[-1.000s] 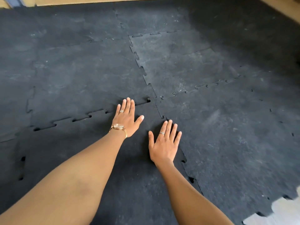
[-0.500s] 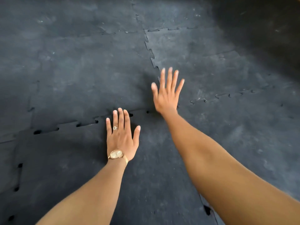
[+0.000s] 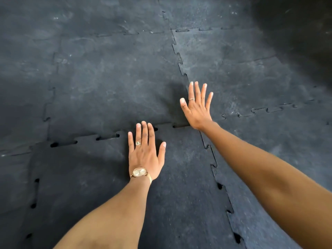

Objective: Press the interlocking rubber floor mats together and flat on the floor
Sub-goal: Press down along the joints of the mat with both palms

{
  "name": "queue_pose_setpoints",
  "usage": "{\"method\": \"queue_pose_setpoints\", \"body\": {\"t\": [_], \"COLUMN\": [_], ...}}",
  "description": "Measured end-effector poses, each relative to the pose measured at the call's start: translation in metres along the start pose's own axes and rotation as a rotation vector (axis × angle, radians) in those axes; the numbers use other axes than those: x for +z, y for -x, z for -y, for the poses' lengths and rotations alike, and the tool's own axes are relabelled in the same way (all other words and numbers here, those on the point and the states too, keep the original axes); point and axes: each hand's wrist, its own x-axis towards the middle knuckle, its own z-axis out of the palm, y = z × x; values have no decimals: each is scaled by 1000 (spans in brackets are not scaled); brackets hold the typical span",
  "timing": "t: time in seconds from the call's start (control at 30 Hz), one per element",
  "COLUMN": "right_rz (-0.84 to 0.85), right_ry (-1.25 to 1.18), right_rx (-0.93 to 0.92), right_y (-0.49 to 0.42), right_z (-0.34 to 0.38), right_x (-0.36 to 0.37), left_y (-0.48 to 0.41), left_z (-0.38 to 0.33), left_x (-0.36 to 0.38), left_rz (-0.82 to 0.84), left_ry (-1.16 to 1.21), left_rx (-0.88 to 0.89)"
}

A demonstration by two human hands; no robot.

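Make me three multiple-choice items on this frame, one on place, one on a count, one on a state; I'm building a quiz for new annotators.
1. Where does the left hand lie?
A. on the near mat, fingertips at its far seam
B. on bare wooden floor
C. on top of the right hand

2. How many wristwatches show?
A. none
B. one
C. two

3. How is the right hand?
A. clenched in a fist
B. gripping a mat's edge
C. open, fingers spread

Key: 1 A, the palm lies on the near mat with the fingers reaching the seam; 2 B, only the left wrist bears a watch; 3 C, all its fingers are splayed and hold nothing.
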Motion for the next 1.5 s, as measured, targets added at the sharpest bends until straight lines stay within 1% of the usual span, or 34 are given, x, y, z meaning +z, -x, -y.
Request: {"method": "queue_pose_setpoints", "body": {"t": [0.07,0.1,0.13,0.17,0.23,0.27,0.37,0.47,0.6,0.77,0.83,0.9,0.93,0.97,1.07,1.13,1.23,1.33,1.37,1.43,1.5], "right_rz": [-168,-234,-255,-213,-50,-3,26,10,17,29,-53,-236,-295,-282,0,28,-31,-87,-101,-141,-211], "right_ry": [-3,4,19,59,168,181,198,229,201,176,97,-14,-24,13,191,202,143,11,-45,-185,-360], "right_rx": [-103,-122,-120,-96,5,39,48,28,40,54,78,104,102,98,162,167,128,130,129,117,99], "right_y": [14,26,40,57,84,87,80,78,80,84,95,126,147,169,199,193,192,195,197,200,205], "right_z": [-5,-8,-9,-10,-16,-19,-22,-24,-24,-15,-5,4,5,3,-15,-18,-18,-21,-20,-17,-15], "right_x": [-18,-21,-18,-10,12,20,22,25,26,15,11,9,12,16,33,39,40,40,38,29,19], "left_y": [1,2,2,1,2,3,2,3,2,3,3,3,3,2,3,2,6,27,44,81,101], "left_z": [0,0,1,1,0,0,0,1,1,2,2,2,2,3,2,3,-1,-27,-38,-57,-60], "left_x": [2,3,4,4,4,5,2,2,3,4,5,5,5,6,8,7,0,2,4,11,12], "left_rz": [-18,-25,-34,-45,-50,-54,-33,-38,-13,-31,-41,-46,-50,-55,-63,-72,-55,-47,-41,-38,-11], "left_ry": [5,7,6,5,-6,-17,-26,-30,-40,-14,-9,4,2,-4,1,-2,-15,23,29,35,26], "left_rx": [5,8,8,7,6,8,16,17,17,15,22,23,22,21,19,20,-6,-137,-155,-104,-51]}}
